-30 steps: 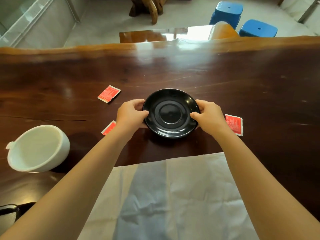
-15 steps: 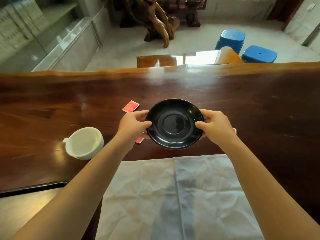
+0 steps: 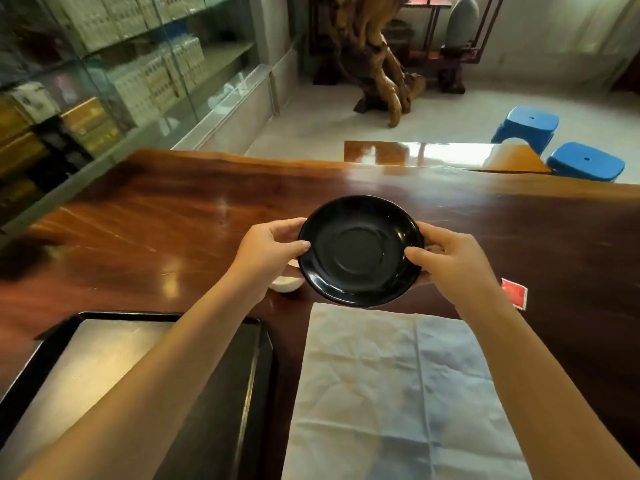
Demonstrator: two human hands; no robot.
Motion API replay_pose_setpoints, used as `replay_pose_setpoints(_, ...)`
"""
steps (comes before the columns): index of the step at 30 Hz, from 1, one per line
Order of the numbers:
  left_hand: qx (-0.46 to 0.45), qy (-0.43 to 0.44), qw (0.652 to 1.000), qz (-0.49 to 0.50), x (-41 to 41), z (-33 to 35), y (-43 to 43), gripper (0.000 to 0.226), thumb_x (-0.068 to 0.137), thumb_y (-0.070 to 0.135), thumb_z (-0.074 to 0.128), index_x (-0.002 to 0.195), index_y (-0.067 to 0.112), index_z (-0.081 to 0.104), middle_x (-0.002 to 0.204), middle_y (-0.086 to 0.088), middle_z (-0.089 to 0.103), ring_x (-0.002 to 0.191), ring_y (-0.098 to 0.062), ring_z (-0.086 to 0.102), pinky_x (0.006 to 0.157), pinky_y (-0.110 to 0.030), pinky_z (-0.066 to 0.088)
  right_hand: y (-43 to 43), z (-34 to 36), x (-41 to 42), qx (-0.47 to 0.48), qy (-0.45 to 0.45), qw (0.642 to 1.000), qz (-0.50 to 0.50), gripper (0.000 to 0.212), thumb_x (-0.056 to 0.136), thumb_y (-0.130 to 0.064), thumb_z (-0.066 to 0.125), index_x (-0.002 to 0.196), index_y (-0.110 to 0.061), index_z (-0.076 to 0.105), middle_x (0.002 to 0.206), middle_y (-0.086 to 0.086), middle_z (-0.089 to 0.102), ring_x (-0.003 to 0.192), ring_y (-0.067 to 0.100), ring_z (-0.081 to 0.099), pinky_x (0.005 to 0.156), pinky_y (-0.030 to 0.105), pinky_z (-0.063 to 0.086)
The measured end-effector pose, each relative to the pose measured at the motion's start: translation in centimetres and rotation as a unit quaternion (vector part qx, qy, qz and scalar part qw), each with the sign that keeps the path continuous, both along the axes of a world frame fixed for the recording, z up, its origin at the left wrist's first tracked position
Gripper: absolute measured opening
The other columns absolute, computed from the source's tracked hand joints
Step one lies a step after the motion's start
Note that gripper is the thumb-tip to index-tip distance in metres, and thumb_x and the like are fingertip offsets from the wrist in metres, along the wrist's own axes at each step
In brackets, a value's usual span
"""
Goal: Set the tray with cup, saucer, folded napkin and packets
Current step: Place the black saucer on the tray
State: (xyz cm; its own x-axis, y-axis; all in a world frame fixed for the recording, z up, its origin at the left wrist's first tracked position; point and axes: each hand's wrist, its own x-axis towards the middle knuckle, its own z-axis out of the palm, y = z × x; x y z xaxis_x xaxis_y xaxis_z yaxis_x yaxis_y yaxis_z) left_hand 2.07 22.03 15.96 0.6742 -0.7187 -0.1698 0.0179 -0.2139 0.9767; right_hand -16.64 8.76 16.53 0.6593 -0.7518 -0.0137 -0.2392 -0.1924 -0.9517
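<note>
Both hands hold the black saucer (image 3: pixel 360 250) by its opposite edges, clear of the table (image 3: pixel 156 223) and tilted a little toward the camera. The left hand (image 3: pixel 268 249) pinches the left rim with the thumb on top and the fingers curled beneath; the right hand (image 3: pixel 450 258) does the same on the right rim, thumb pressed onto the inner slope. The saucer is round, so it has no long axis to line up; what matters is where it must go.

The tray (image 3: pixel 258 358) lies down and to the left of the saucer, under the left forearm, its dark rim raised around a bare pale floor. The left hand is the nearer one to it, so the carry probably runs leftward and toward the body, and the raised rim has to be cleared before setting down.

A white cup (image 3: pixel 287 282) peeks out just below the left hand, mostly hidden. The napkin (image 3: pixel 398 393) lies spread and unfolded right of the tray, directly below the saucer. One red packet (image 3: pixel 514 293) sits just beside the right wrist; other packets are not visible.

The table is glossy dark wood. Beyond it are glass shelves (image 3: pixel 104 64) of boxes, a gnarled wood carving (image 3: pixel 377 60) and two blue stools (image 3: pixel 585 161).
</note>
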Motion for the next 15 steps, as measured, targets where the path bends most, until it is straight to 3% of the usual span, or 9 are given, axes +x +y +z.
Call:
replay_pose_setpoints(3, -0.027, 0.039, 0.999, 0.007, 2.1, 0.1, 4.4, 0.034, 0.083, -0.004, 0.062, 0.101, 0.023, 0.068, 0.085, 0.008, 0.074, 0.075, -0.014, 0.072, 0.056, -0.032, 0.059, 3.7, 0.8, 1.9, 0.037, -0.024, 0.999, 0.016, 0.047, 0.085, 0.006, 0.053, 0.087, -0.039, 0.065, 0.068, -0.004, 0.073, 0.065, 0.017, 0.071, 0.057, 0.032, 0.06)
replay_pose_setpoints(6, -0.03, 0.083, 0.996, 0.023, 4.4, -0.9, 9.5, 0.033, 0.083, -0.003, 0.061, 0.1, 0.024, 0.069, 0.093, 0.001, 0.075, 0.078, -0.018, 0.072, 0.055, -0.029, 0.057, 7.9, -0.2, 4.5, 0.095, -0.032, 0.995, 0.016, 0.043, 0.086, 0.005, 0.053, 0.103, -0.032, 0.065, 0.083, 0.007, 0.073, 0.071, 0.025, 0.071, 0.061, 0.036, 0.061)
replay_pose_setpoints(8, -0.023, 0.11, 0.993, 0.039, 6.0, -2.2, 13.1, 0.033, 0.085, -0.002, 0.059, 0.099, 0.026, 0.07, 0.091, 0.001, 0.076, 0.076, -0.018, 0.072, 0.055, -0.029, 0.057, 10.8, -1.9, 6.9, 0.126, -0.03, 0.991, 0.015, 0.04, 0.087, 0.005, 0.052, 0.113, -0.023, 0.064, 0.086, 0.006, 0.071, 0.073, 0.022, 0.07, 0.059, 0.035, 0.06)
replay_pose_setpoints(12, 0.015, 0.144, 0.98, 0.138, 9.1, -5.5, 20.2, 0.029, 0.087, 0.004, 0.059, 0.106, 0.024, 0.068, 0.093, 0.004, 0.073, 0.074, -0.014, 0.068, 0.054, -0.026, 0.055, 17.2, -6.3, 12.3, 0.194, -0.001, 0.981, 0.014, 0.042, 0.088, 0.001, 0.054, 0.121, -0.023, 0.06, 0.093, -0.003, 0.072, 0.076, 0.013, 0.072, 0.056, 0.028, 0.058)
replay_pose_setpoints(15, 0.047, 0.151, 0.965, 0.208, 11.2, -7.9, 24.7, 0.025, 0.087, 0.009, 0.059, 0.107, 0.021, 0.067, 0.089, 0.004, 0.072, 0.07, -0.012, 0.066, 0.065, -0.032, 0.055, 21.5, -9.8, 16.2, 0.205, 0.026, 0.978, 0.042, 0.042, 0.088, -0.002, 0.054, 0.121, -0.027, 0.061, 0.097, -0.003, 0.073, 0.08, 0.013, 0.072, 0.062, 0.037, 0.06)
